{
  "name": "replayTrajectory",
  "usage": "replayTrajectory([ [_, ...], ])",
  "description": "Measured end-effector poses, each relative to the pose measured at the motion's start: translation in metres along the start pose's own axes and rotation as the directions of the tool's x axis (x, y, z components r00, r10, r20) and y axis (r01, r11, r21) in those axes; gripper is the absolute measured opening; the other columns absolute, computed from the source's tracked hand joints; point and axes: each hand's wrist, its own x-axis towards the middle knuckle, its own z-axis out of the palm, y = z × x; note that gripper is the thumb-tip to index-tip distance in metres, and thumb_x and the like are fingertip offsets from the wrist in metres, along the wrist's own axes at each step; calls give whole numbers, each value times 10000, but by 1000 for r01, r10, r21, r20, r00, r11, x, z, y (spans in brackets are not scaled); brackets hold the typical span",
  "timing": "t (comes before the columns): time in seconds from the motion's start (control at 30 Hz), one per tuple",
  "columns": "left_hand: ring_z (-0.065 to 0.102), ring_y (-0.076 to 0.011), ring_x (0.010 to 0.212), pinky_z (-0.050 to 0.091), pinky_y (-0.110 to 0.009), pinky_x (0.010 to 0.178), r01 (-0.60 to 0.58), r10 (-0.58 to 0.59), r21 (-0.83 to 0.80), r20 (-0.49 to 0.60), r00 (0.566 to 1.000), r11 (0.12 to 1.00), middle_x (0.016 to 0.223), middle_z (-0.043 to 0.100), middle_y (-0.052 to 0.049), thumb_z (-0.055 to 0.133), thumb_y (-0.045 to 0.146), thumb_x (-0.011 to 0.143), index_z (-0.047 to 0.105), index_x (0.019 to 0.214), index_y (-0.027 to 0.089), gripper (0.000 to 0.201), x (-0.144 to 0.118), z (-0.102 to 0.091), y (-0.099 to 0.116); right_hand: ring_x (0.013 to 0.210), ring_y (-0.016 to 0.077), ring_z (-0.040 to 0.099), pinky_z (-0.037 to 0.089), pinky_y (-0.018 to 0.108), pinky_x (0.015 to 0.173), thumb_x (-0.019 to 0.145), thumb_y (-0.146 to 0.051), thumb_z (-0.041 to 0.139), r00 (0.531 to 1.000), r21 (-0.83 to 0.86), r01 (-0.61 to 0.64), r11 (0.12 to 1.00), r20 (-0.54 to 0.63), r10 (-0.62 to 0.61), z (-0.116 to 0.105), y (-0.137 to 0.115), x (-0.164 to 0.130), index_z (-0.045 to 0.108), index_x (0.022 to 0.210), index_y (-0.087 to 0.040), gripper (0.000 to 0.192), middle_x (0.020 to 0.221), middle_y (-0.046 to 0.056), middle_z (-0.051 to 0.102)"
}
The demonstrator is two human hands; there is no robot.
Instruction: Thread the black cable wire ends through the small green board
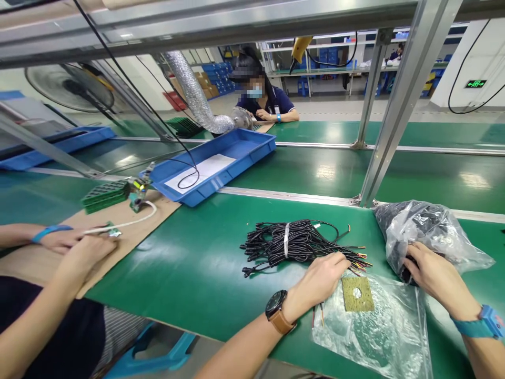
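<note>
My left hand [321,281] rests on the green bench with its fingers closed around the coloured wire ends of a bundle of black cables [292,243], which is tied with a white band. My right hand [428,271] reaches into the mouth of a clear plastic bag [426,231] full of dark parts and grips something dark inside; what it is stays hidden. Between my hands a yellow-green sponge square with a hole [357,293] lies on a flat clear bag [379,326].
A co-worker's hands [77,242] at the left work on a small board with a white cable on a cardboard sheet [130,231]. A blue tray [215,166], a stack of green boards [105,196], metal frame posts [394,116] and a seated person [262,100] stand beyond.
</note>
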Motion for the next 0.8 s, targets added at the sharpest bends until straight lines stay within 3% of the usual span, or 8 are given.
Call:
replayTrajectory([
  [0.2,597,-204,964,549,-328,812,71,-57,122,-115,992,990,1058,630,-79,451,90,999,598,1142,181,225,4,9,-1,758,232,651,458,342,659,968,-224,423,1000,44,-24,999,-16,25,-1,-7,1,501,900,-223,103,888,63,622],
  [0.47,580,-218,958,538,-324,728,129,-100,283,-113,988,950,1085,591,-74,507,90,982,560,1146,186,196,13,22,0,702,225,650,465,338,650,961,-200,417,997,88,-55,995,-52,60,-1,-18,4,521,916,-214,114,846,61,623],
  [0.63,576,-207,926,517,-305,673,134,-110,318,-91,990,938,1036,592,-62,495,84,983,563,1085,192,163,14,25,-2,656,212,622,447,328,612,959,-206,434,995,55,-66,996,-71,70,3,-16,4,559,845,-212,169,801,55,606],
  [0.8,557,-205,878,476,-298,627,98,-74,302,-89,993,948,950,588,-46,516,73,973,573,991,192,133,15,22,-3,717,228,635,449,334,657,957,-187,431,997,146,-30,989,-62,40,4,-13,3,512,804,-227,178,804,58,614],
])
